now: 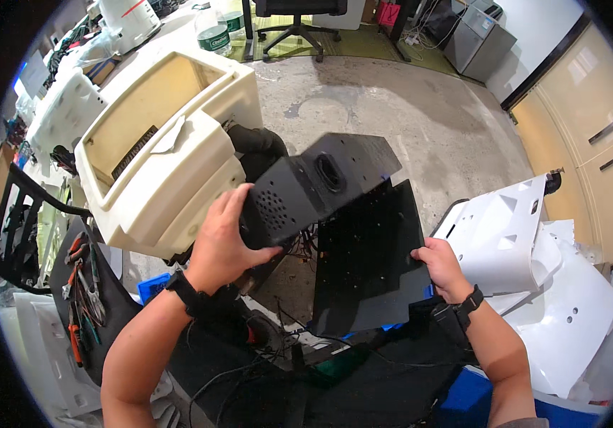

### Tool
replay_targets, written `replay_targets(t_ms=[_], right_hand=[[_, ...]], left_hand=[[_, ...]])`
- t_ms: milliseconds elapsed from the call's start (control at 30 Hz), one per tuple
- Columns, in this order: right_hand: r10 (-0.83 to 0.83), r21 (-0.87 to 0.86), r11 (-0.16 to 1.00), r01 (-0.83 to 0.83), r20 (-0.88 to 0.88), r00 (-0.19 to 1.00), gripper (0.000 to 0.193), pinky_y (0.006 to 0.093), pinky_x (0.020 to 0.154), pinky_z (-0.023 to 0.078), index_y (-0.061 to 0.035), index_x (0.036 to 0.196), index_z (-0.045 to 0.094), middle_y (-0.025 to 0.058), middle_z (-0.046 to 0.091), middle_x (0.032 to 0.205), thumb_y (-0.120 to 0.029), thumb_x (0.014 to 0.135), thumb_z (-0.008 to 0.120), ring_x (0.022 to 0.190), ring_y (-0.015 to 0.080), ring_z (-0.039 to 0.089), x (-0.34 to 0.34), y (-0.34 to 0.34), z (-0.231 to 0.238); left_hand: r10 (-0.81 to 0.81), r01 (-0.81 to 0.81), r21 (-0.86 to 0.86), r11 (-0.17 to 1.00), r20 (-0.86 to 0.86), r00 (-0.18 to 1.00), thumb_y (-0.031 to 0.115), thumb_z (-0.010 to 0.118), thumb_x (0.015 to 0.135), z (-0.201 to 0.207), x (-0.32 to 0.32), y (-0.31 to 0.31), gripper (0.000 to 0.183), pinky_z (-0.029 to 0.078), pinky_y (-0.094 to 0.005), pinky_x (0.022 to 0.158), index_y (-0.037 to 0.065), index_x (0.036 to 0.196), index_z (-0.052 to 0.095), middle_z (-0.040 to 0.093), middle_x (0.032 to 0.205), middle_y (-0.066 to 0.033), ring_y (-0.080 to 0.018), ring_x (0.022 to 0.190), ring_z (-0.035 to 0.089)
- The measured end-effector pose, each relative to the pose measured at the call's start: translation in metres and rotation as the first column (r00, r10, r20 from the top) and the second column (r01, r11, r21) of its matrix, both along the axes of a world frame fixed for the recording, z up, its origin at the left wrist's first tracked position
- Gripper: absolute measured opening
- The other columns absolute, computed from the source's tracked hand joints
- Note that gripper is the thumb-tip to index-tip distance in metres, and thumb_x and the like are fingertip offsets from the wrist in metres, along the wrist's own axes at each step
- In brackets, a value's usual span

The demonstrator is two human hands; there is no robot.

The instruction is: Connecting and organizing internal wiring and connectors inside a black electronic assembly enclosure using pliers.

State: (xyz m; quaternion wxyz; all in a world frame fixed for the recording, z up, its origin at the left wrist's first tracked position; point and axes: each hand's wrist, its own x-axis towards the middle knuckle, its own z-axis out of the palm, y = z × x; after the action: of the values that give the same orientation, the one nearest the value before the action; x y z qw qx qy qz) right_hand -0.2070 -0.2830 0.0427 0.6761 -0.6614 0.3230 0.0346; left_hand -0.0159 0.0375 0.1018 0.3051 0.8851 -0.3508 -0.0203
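My left hand (224, 242) is closed on the left end of a bent black metal bracket (306, 182), which has a patch of small round holes and a larger oval opening. The thumb lies under its lower edge. My right hand (441, 267) grips the right edge of a flat black metal plate (367, 264) dotted with small holes. The plate hangs below and right of the bracket. Their edges overlap near the middle, and I cannot tell whether they are joined. Dark cables (267, 357) run beneath the plate, over my lap.
A cream plastic housing (171, 182) stands at the left. Pliers and other hand tools (82, 296) lie on a black chair seat (110, 342). White panels (495, 235) lean at the right. Farther off are an office chair (299, 21) and a cabinet (592, 107).
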Motion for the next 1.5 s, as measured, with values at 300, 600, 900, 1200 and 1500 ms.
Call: replay_targets(t_ms=[300, 600, 900, 1200, 1500], right_hand=[[0.131, -0.051, 0.990, -0.130, 0.029, 0.991, 0.014, 0.0261, 0.061, 0.047, 0.0033, 0.091, 0.061, 0.0052, 0.064, 0.081, -0.004, 0.082, 0.053, 0.067, 0.0110, 0.059, 0.011, 0.011, 0.032], [0.297, -0.421, 0.873, -0.245, 0.061, 0.953, 0.014, 0.0296, 0.053, 0.041, 0.0037, 0.079, 0.057, 0.0062, 0.056, 0.061, -0.011, 0.078, 0.055, 0.058, 0.0103, 0.051, 0.013, 0.034, 0.048], [0.395, -0.556, 0.764, -0.328, 0.000, 0.919, 0.018, 0.0383, 0.055, 0.042, 0.0047, 0.079, 0.055, 0.0204, 0.054, 0.063, -0.013, 0.076, 0.052, 0.056, 0.0291, 0.054, 0.027, 0.056, 0.081], [0.510, -0.701, 0.609, -0.371, -0.012, 0.860, 0.020, 0.0476, 0.056, 0.040, 0.0038, 0.072, 0.047, 0.0260, 0.052, 0.064, -0.015, 0.077, 0.054, 0.062, 0.0454, 0.052, 0.035, 0.081, 0.091], [0.519, -0.612, 0.653, -0.446, -0.067, 0.852, 0.018, 0.0470, 0.054, 0.041, 0.0029, 0.077, 0.049, 0.0248, 0.052, 0.063, -0.013, 0.080, 0.056, 0.062, 0.0448, 0.053, 0.032, 0.072, 0.096]], left_hand=[[0.124, -0.117, -0.057, 0.991, 0.127, 0.984, 0.014, 0.075, 0.063, -0.014, 0.008, 0.028, 0.095, 0.041, -0.0386, 0.096, -0.003, 0.140, 0.024, 0.047, 0.123, -0.0232, -0.0380, 0.113, 0.048], [0.275, -0.300, 0.057, 0.952, 0.273, 0.922, 0.011, 0.072, 0.070, -0.028, -0.023, 0.061, 0.089, 0.040, -0.0401, 0.097, -0.005, 0.140, 0.022, 0.043, 0.126, -0.0257, -0.0407, 0.114, 0.046], [0.299, -0.322, 0.146, 0.935, 0.162, 0.940, 0.016, 0.068, 0.077, -0.033, -0.060, 0.074, 0.025, 0.046, -0.0424, 0.064, 0.001, 0.086, 0.050, 0.056, 0.079, -0.0175, -0.0364, 0.077, 0.058], [-0.092, 0.088, -0.028, 0.996, -0.349, 0.933, 0.010, 0.057, 0.082, -0.065, -0.068, -0.015, 0.031, 0.048, -0.0379, 0.087, 0.000, 0.112, 0.056, 0.061, 0.108, -0.0210, -0.0322, 0.101, 0.060], [0.035, -0.244, -0.173, 0.954, -0.745, 0.666, 0.002, 0.046, 0.087, -0.205, -0.005, -0.121, 0.025, 0.042, -0.0349, 0.093, -0.001, 0.110, 0.055, 0.059, 0.110, -0.0136, -0.0227, 0.100, 0.054]])
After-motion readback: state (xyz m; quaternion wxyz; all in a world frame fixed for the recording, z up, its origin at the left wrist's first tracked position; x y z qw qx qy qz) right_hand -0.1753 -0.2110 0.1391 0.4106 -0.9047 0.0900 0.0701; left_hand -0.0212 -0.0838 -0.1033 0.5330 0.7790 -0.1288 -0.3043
